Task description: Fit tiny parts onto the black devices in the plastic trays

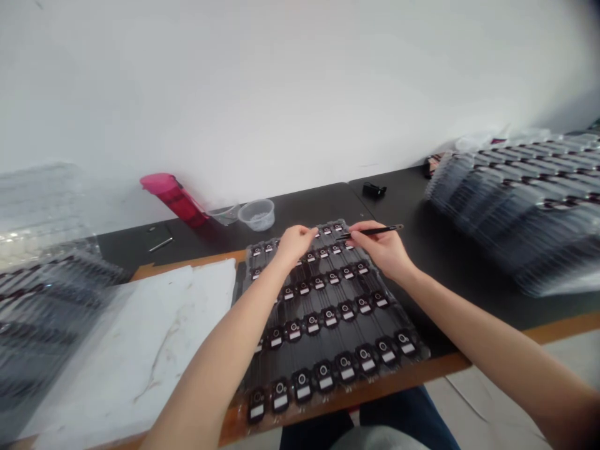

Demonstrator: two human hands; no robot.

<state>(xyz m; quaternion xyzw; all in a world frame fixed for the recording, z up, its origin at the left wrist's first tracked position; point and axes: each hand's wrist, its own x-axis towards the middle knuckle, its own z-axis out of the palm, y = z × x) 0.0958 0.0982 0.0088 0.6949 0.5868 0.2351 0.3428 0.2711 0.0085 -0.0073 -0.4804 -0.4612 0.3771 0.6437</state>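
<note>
A clear plastic tray (323, 347) lies on the table in front of me, holding rows of small black parts (345, 367), each with a ring and a white rectangle. My right hand (383, 251) is closed around black tweezers (375, 231), whose tips point left over the tray's far right corner. Over the far rows, my left hand (295, 245) has its thumb and forefinger pinched beside one of the black parts. Whatever may be between those fingers is too small to make out. My left forearm covers part of the tray's left side.
At the right stands a tall stack of filled trays (506, 212); more trays (42, 312) are stacked at the left. A white sheet (173, 337) lies beside my tray. Behind are a plastic tub (257, 215), a pink pouch (175, 197), a metal rod (160, 244) and a black object (374, 190).
</note>
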